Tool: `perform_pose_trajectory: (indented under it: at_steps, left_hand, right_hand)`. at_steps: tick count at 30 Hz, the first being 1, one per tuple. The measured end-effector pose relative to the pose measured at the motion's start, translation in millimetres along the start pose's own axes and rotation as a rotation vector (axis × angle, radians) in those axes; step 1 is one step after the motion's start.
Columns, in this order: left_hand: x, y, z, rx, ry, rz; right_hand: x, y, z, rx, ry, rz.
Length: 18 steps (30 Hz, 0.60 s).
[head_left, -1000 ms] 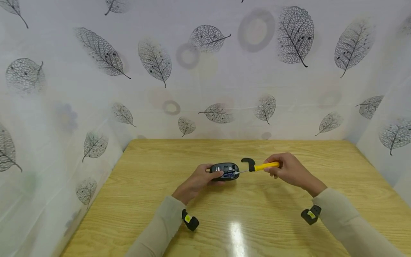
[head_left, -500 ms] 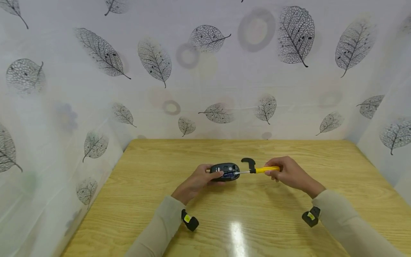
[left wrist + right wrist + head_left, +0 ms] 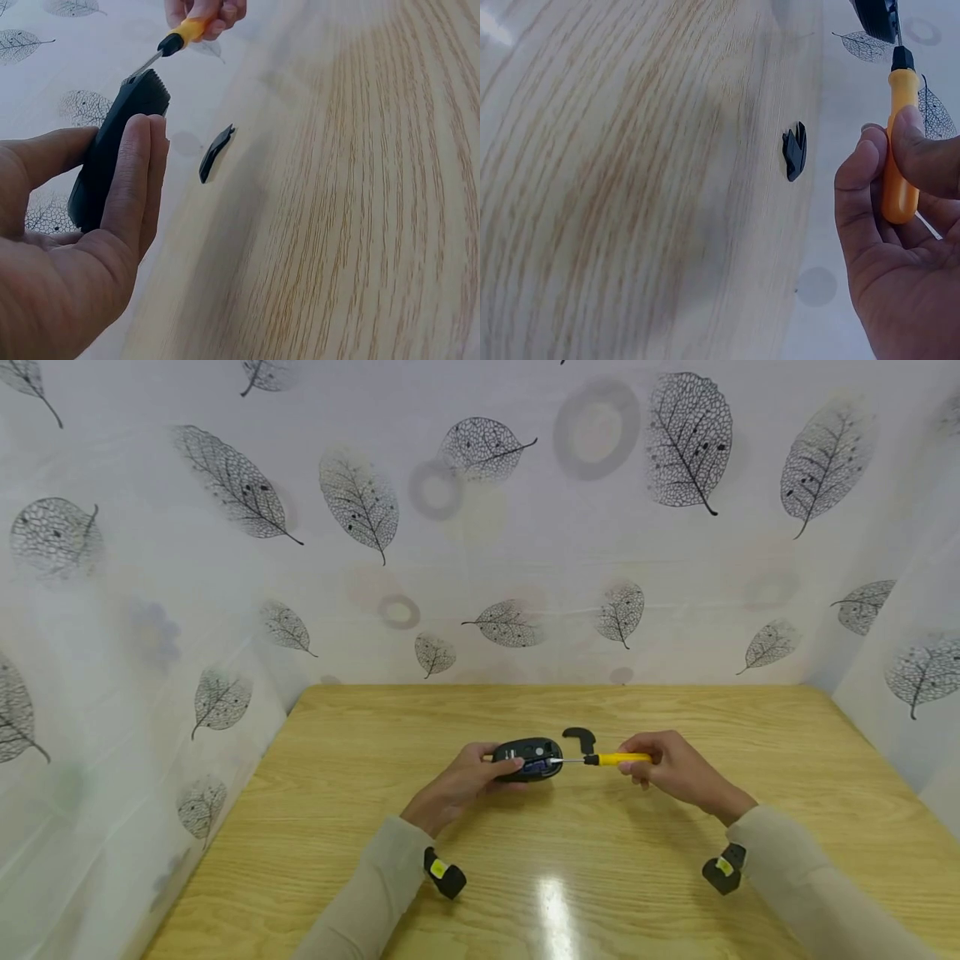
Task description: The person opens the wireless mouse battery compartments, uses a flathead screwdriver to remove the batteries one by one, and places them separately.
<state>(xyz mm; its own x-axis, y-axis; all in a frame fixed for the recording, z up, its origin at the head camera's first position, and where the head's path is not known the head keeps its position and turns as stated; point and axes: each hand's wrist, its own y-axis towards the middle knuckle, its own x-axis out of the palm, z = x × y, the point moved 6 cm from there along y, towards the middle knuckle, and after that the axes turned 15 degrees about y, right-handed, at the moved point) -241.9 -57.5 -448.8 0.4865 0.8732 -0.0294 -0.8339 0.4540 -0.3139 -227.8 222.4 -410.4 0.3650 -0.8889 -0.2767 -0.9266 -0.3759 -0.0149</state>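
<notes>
Gripping a black mouse [image 3: 529,749] underside up above the table [image 3: 375,727], head view — left hand [image 3: 467,778] clamped on one end, right hand [image 3: 681,774] pinching a yellow-handled screwdriver [image 3: 609,760], tip at the uncovered bay. Surface is pale wood grain, glare patch [image 3: 556,914] at the near side. Room: white leaf-print sheet [image 3: 525,547] behind and both sides. Pale print on the mouse, too small to read. Left wrist: mouse edge-on between my thumb and fingers; black cover [image 3: 217,154] on the wood. Right wrist: thumb and fingers closed round the handle — cover near, leaf print beyond.
</notes>
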Motion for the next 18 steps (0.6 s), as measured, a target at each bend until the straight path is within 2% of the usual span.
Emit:
perform_pose_trajectory:
  at_steps: [18]
  left_hand:
    - [1.4, -0.6, 1.0, -0.007, -0.042, -0.004]
  right_hand:
    - [5, 1.4, 14, -0.025, 0.083, -0.028]
